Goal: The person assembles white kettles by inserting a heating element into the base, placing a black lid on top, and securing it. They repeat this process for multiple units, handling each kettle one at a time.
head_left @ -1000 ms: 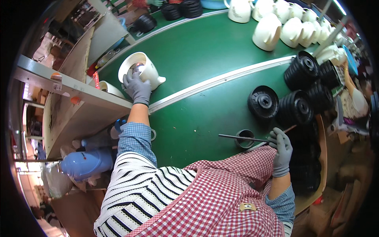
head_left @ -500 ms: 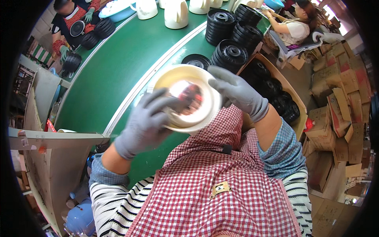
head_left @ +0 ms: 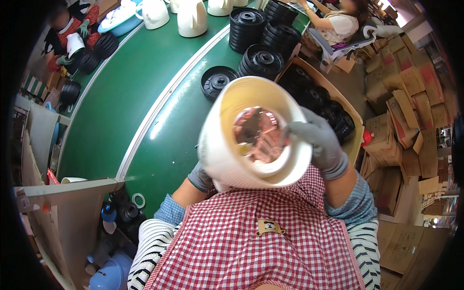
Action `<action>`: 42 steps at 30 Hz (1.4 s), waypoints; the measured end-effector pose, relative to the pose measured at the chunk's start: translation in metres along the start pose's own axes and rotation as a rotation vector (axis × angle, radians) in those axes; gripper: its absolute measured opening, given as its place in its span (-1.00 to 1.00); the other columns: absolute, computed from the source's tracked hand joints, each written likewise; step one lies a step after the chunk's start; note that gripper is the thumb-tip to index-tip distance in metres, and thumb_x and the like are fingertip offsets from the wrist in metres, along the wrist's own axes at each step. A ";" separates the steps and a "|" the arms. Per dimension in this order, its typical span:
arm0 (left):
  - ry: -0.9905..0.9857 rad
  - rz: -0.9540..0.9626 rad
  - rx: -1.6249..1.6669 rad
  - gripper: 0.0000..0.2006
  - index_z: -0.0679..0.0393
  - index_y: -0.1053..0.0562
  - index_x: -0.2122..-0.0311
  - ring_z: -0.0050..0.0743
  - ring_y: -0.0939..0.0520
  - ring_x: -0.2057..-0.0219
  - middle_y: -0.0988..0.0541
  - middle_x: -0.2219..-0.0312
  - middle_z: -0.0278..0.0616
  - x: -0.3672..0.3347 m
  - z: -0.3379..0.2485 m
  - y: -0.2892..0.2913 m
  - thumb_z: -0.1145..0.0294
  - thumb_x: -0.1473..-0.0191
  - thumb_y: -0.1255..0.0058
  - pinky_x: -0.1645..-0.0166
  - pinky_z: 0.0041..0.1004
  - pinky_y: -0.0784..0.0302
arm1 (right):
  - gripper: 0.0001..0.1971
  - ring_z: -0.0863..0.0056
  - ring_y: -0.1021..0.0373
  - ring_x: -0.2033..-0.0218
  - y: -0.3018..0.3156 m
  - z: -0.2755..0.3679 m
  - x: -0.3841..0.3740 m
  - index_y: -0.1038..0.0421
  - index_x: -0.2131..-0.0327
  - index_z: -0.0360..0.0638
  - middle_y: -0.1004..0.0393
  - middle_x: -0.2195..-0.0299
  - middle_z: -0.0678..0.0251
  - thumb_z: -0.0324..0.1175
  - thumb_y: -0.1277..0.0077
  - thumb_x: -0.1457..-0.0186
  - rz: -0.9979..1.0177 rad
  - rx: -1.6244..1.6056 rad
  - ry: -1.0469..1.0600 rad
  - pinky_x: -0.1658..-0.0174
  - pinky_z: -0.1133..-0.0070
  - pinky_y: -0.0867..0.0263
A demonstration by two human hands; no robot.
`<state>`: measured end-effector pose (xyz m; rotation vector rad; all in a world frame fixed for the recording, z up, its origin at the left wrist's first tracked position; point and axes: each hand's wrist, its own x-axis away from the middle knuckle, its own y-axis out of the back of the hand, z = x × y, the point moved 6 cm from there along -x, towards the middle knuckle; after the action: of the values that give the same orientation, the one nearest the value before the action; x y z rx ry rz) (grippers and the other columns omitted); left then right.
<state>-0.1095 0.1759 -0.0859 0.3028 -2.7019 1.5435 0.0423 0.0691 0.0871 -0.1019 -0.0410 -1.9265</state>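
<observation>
A cream thermos jug body (head_left: 217, 145) is tilted in front of my apron, its wide round opening facing up toward me. Inside it shows a shiny mirror-like surface (head_left: 263, 137) with reddish reflections. My gloved right hand (head_left: 324, 145) grips the rim at the right side, fingers bent over the edge. Against the lower left of the jug body is my gloved left hand (head_left: 199, 178); its fingers are hidden behind the wall. Just beyond the jug lies a single black round base (head_left: 217, 81), on the green table (head_left: 179, 121).
Stacks of black bases (head_left: 247, 29) stand beyond. A carton (head_left: 356, 126) of black parts sits at right. Cream jugs (head_left: 192, 19) line the far side of a white rail (head_left: 159, 102). Two people (head_left: 333, 24) work across. Flattened cardboard (head_left: 403, 116) piles at far right.
The jug body has turned and come nearer, showing more of its outer wall. My left hand has dropped from its rim to behind it; the right hand has moved lower on the rim.
</observation>
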 end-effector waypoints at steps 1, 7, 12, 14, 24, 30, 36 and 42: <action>-0.003 -0.004 0.035 -0.24 0.24 -0.15 -0.34 -0.24 -0.37 -0.25 -0.36 -0.24 -0.08 -0.007 0.001 -0.001 0.41 -0.06 -0.21 -0.35 -0.28 -0.20 | -0.43 0.50 -0.50 0.21 -0.009 -0.005 -0.004 -0.27 -0.15 -0.45 -0.56 0.24 0.20 -0.26 0.01 -0.14 0.030 -0.006 -0.017 0.05 0.58 -0.41; -0.091 -0.118 0.093 -0.26 0.23 -0.16 -0.34 -0.25 -0.38 -0.24 -0.37 -0.24 -0.08 -0.006 -0.024 0.031 0.40 -0.08 -0.19 -0.34 -0.29 -0.23 | -0.36 0.41 -0.46 0.01 -0.080 -0.043 -0.021 -0.05 -0.29 -0.45 -0.43 -0.03 0.02 -0.39 0.03 -0.19 0.086 -0.311 -0.204 -0.10 0.51 -0.40; -0.201 -0.278 0.084 -0.27 0.23 -0.16 -0.34 -0.25 -0.39 -0.23 -0.37 -0.23 -0.08 0.035 -0.055 0.066 0.39 -0.10 -0.18 -0.33 -0.29 -0.25 | -0.41 0.40 -0.34 -0.16 -0.063 -0.072 -0.053 -0.10 -0.32 -0.25 -0.37 -0.14 0.16 -0.27 0.02 -0.31 0.183 -0.082 -0.089 -0.21 0.47 -0.29; -0.242 -0.339 0.085 -0.28 0.23 -0.16 -0.34 -0.26 -0.40 -0.23 -0.37 -0.23 -0.08 0.056 -0.061 0.080 0.38 -0.10 -0.17 -0.33 -0.29 -0.26 | -0.43 0.44 -0.38 0.05 -0.002 -0.070 -0.099 -0.17 -0.28 -0.22 -0.43 0.05 0.26 -0.28 -0.04 -0.27 -0.090 0.045 0.078 -0.07 0.51 -0.36; -0.264 -0.494 0.074 -0.31 0.23 -0.17 -0.34 -0.26 -0.42 -0.22 -0.38 -0.22 -0.08 0.093 -0.068 0.113 0.37 -0.14 -0.14 -0.30 -0.29 -0.31 | -0.47 0.34 -0.52 0.19 0.206 -0.194 -0.227 -0.50 0.05 -0.36 -0.62 0.26 0.11 -0.07 -0.09 -0.07 -0.895 0.571 -0.400 0.07 0.45 -0.35; -0.262 -0.485 0.047 -0.33 0.23 -0.17 -0.34 -0.27 -0.43 -0.21 -0.38 -0.22 -0.08 0.084 -0.068 0.113 0.36 -0.16 -0.12 -0.29 -0.30 -0.33 | -0.72 0.75 -0.34 0.50 0.175 -0.118 -0.209 -0.56 0.12 -0.26 -0.52 0.43 0.49 -0.29 -0.11 -0.16 -0.974 -0.181 0.223 0.44 0.68 -0.25; -0.241 -0.384 0.015 -0.35 0.22 -0.17 -0.33 -0.27 -0.44 -0.20 -0.39 -0.21 -0.08 0.049 -0.063 0.095 0.35 -0.18 -0.10 -0.28 -0.30 -0.36 | -0.57 0.51 -0.44 0.04 0.138 -0.071 -0.044 -0.41 -0.02 -0.31 -0.51 0.05 0.25 -0.41 -0.09 -0.05 -0.274 -0.077 0.167 -0.10 0.49 -0.35; -0.199 -0.188 -0.037 -0.37 0.22 -0.18 -0.33 -0.28 -0.45 -0.19 -0.39 -0.21 -0.08 -0.015 -0.045 0.043 0.34 -0.21 -0.08 -0.27 -0.30 -0.39 | -0.45 0.12 -0.19 -0.28 0.040 -0.128 0.119 -0.40 -0.02 -0.27 -0.30 -0.21 0.02 -0.27 -0.25 0.08 0.508 -0.111 -0.384 -0.33 0.24 -0.09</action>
<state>-0.1064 0.2379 -0.1005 0.7228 -2.7446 1.4828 0.0317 -0.0664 -0.0307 -0.5081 -0.1504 -1.3793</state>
